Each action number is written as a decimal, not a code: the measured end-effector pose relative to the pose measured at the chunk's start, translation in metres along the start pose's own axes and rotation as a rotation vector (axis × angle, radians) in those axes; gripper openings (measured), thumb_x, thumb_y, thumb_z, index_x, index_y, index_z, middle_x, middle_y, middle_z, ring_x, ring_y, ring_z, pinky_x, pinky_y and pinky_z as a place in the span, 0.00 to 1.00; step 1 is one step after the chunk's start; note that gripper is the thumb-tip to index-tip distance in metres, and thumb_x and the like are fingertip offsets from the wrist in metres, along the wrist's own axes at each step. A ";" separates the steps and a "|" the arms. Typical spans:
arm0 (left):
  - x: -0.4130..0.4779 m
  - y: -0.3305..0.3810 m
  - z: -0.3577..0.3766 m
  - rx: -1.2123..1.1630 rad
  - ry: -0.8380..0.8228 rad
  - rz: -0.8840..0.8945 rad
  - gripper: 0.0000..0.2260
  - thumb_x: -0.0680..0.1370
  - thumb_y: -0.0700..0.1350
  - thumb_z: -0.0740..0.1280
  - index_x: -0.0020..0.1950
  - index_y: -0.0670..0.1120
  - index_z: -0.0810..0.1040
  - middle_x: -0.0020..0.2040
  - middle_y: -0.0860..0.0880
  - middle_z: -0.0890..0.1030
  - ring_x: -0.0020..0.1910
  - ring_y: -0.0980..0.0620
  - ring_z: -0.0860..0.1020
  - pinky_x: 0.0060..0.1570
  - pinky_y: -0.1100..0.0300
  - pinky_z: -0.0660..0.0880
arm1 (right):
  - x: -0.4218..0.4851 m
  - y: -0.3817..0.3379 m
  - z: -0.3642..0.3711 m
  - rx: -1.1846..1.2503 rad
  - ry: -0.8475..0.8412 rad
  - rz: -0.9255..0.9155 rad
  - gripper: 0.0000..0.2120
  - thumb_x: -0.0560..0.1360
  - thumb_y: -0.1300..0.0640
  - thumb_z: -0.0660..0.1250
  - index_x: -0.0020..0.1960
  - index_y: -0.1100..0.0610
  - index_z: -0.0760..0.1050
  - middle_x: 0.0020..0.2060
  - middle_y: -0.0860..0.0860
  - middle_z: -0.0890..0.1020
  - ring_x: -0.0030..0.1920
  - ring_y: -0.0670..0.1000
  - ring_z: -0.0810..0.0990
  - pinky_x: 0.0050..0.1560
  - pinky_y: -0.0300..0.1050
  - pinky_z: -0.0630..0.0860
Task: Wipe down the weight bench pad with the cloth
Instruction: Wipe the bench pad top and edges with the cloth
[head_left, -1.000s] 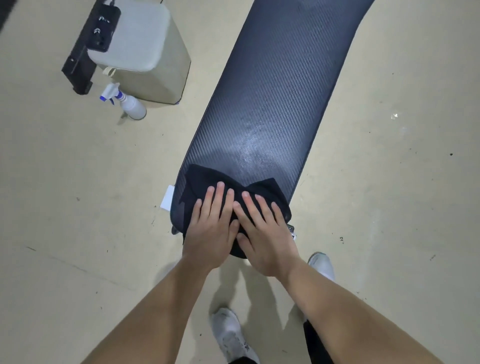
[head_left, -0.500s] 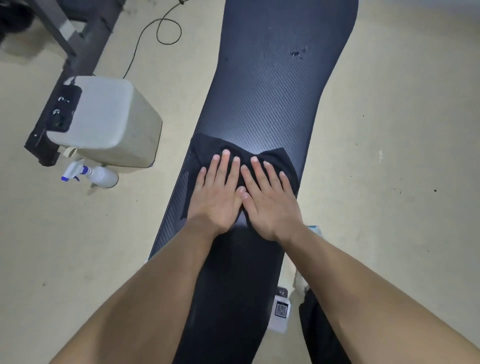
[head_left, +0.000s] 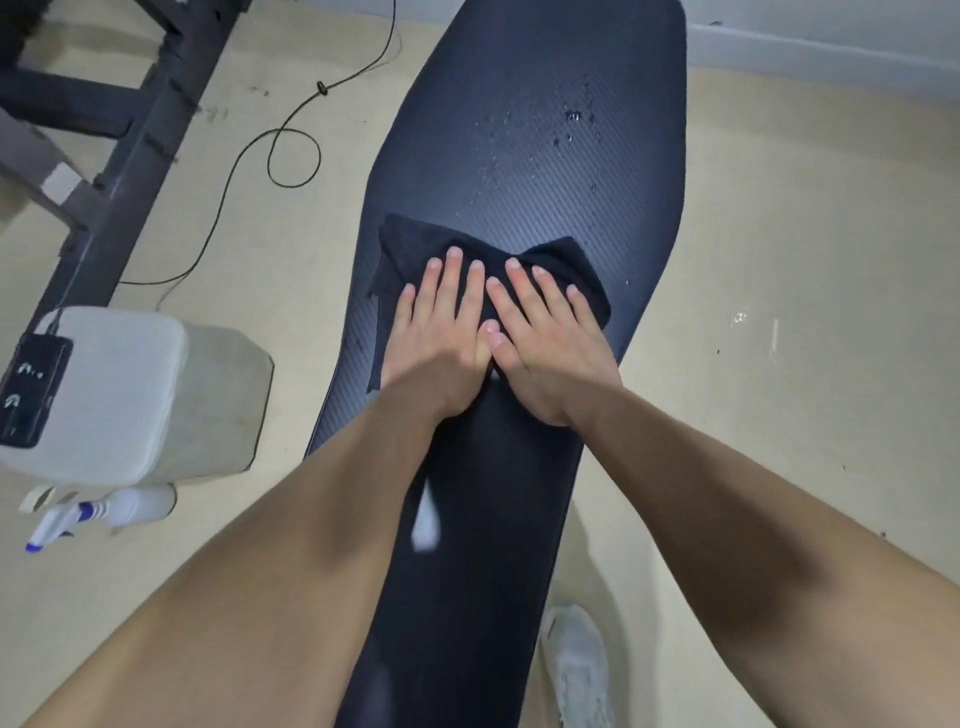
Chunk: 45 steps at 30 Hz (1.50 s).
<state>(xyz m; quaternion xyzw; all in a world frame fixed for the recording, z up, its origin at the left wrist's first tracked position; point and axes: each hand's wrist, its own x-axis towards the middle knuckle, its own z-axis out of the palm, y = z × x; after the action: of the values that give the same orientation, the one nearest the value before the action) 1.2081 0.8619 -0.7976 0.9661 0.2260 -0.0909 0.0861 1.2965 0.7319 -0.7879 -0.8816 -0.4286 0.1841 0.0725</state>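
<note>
The long dark weight bench pad runs from the bottom of the view up to the top. A black cloth lies spread across its middle. My left hand and my right hand press flat on the cloth side by side, fingers extended, thumbs touching. Water droplets dot the pad just beyond the cloth.
A pale box-shaped unit with a black panel stands on the floor at the left, with a spray bottle lying beside it. A dark metal frame and a black cable are at the upper left. A white shoe is at the bottom right.
Both hands have pushed the cloth along the pad away from me, from its near end to the middle. The view has moved forward with them.
</note>
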 end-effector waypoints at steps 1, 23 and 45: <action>0.025 0.004 -0.005 0.000 0.001 -0.004 0.28 0.83 0.55 0.45 0.81 0.48 0.42 0.82 0.47 0.41 0.81 0.47 0.42 0.78 0.47 0.44 | 0.021 0.012 -0.008 -0.011 0.006 0.008 0.28 0.84 0.42 0.40 0.82 0.47 0.43 0.82 0.46 0.42 0.81 0.49 0.41 0.80 0.53 0.40; -0.181 -0.009 0.023 0.026 -0.078 0.081 0.29 0.82 0.54 0.44 0.82 0.46 0.46 0.82 0.43 0.45 0.81 0.43 0.46 0.78 0.44 0.53 | -0.163 -0.087 0.057 0.068 -0.011 0.079 0.28 0.85 0.43 0.45 0.82 0.51 0.53 0.82 0.50 0.51 0.82 0.53 0.48 0.80 0.55 0.46; -0.057 -0.061 0.005 0.064 0.025 -0.019 0.30 0.81 0.55 0.46 0.81 0.42 0.54 0.81 0.38 0.53 0.79 0.39 0.55 0.74 0.42 0.58 | -0.013 -0.069 0.018 -0.027 -0.026 -0.096 0.28 0.84 0.40 0.42 0.83 0.47 0.47 0.83 0.47 0.46 0.82 0.51 0.45 0.79 0.54 0.41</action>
<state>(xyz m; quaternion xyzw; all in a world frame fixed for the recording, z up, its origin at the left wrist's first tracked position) 1.1294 0.8903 -0.7980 0.9671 0.2334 -0.0869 0.0515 1.2319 0.7642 -0.7812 -0.8584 -0.4738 0.1861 0.0638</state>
